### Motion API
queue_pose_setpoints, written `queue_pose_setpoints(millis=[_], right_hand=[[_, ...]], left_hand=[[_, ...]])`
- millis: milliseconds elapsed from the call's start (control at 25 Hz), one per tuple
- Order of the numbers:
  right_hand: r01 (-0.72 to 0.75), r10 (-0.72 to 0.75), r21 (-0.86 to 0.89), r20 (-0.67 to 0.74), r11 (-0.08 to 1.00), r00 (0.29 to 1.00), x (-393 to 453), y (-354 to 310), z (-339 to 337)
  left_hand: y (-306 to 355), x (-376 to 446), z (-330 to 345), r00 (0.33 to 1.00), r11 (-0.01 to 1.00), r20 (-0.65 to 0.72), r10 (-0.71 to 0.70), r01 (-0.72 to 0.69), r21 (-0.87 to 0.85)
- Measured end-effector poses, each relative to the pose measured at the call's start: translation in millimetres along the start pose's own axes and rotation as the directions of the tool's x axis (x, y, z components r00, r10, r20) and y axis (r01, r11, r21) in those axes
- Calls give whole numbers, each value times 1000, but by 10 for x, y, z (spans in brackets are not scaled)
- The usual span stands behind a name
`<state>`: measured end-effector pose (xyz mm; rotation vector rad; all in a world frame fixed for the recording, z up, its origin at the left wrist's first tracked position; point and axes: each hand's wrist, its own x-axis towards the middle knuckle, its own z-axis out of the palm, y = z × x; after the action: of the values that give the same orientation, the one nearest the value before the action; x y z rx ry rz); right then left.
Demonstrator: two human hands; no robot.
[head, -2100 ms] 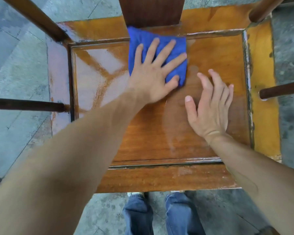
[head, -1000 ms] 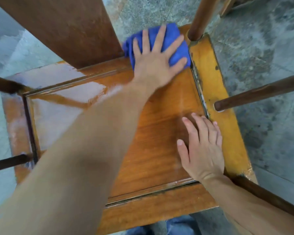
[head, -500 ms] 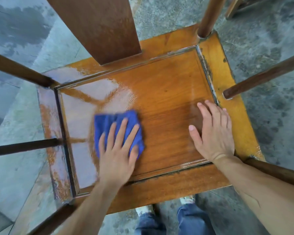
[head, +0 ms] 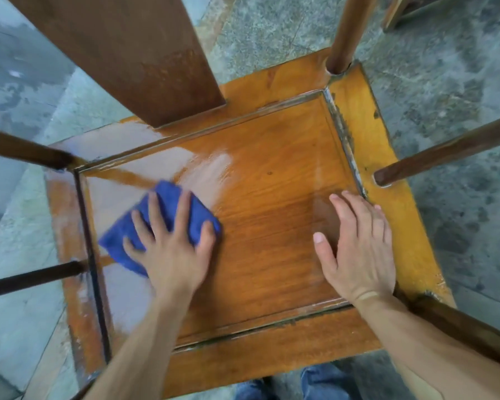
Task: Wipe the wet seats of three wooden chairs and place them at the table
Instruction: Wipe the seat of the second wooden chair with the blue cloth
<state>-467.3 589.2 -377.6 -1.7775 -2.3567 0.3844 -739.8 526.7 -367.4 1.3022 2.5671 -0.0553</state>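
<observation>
I look straight down on the orange-brown seat (head: 272,197) of a wooden chair. My left hand (head: 173,246) presses a blue cloth (head: 168,203) flat on the left half of the seat, fingers spread. The seat's left part shines with a pale wet film. Flat on the drier right half lies my right hand (head: 358,249), fingers straight, near the right groove. The dark backrest slat (head: 122,53) rises at the top left.
Dark round armrest rails and posts (head: 445,151) stick out over both sides of the seat and at the lower right. The grey stone floor (head: 445,67) around is damp in patches. Part of another wooden piece (head: 399,10) shows at the top right. My jeans show below the seat's front edge.
My left hand swept the cloth from the back right corner to the left half of the seat, then a little toward the back. My right hand stayed pressed on the right side.
</observation>
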Motion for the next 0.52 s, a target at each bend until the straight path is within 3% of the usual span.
queue_pose_setpoints(millis=[80, 160, 240, 320, 440, 520], right_hand=[[-7, 7, -10, 18, 1000, 1000, 14, -34, 11], [-9, 10, -41, 39, 999, 999, -2, 0, 9], [-2, 5, -68, 46, 998, 999, -7, 16, 5], [2, 2, -78, 45, 997, 999, -6, 29, 14], [7, -6, -68, 18, 998, 1000, 7, 72, 21], [15, -15, -60, -1, 998, 1000, 7, 102, 23]], left_hand=[[419, 594, -92, 997, 1000, -77, 20, -21, -18], [990, 940, -73, 957, 966, -127, 260, -260, 19], [1610, 1025, -12, 848, 854, -103, 520, -517, 57], [2196, 1059, 29, 691, 690, -24, 722, -718, 87], [2722, 1146, 14, 512, 506, 39, 858, -856, 108], [2683, 1206, 11, 457, 446, 63, 887, -885, 136]])
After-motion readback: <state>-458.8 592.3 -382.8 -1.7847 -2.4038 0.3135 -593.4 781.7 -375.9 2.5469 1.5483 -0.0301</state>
